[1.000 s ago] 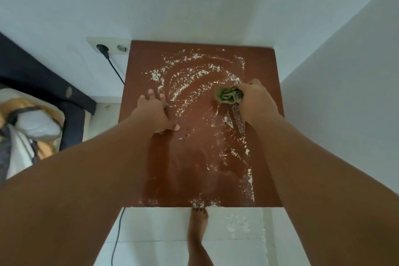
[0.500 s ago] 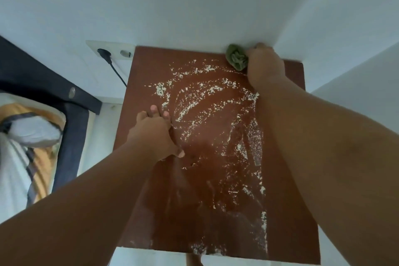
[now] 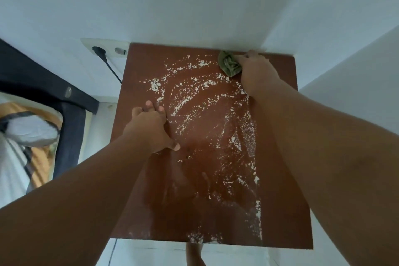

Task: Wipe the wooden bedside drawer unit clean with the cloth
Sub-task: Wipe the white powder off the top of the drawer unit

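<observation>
The reddish-brown wooden top of the bedside drawer unit (image 3: 278, 218) fills the middle of the view, seen from above. White powdery crumbs (image 3: 190, 97) are scattered over its middle and right side. My right hand (image 3: 257, 71) grips a crumpled green cloth (image 3: 229, 64) and presses it on the top near the far edge, by the wall. My left hand (image 3: 151, 129) lies palm down on the left part of the top, fingers spread, holding nothing.
White walls close in behind and to the right of the unit. A wall socket (image 3: 108, 48) with a black plug and cable (image 3: 112, 69) sits at the back left. A dark bed frame (image 3: 43, 84) with bedding is at left. My bare foot (image 3: 194, 254) shows below the front edge.
My right hand carried the cloth from the middle of the top up to the far edge by the wall. The left hand stayed flat in place.
</observation>
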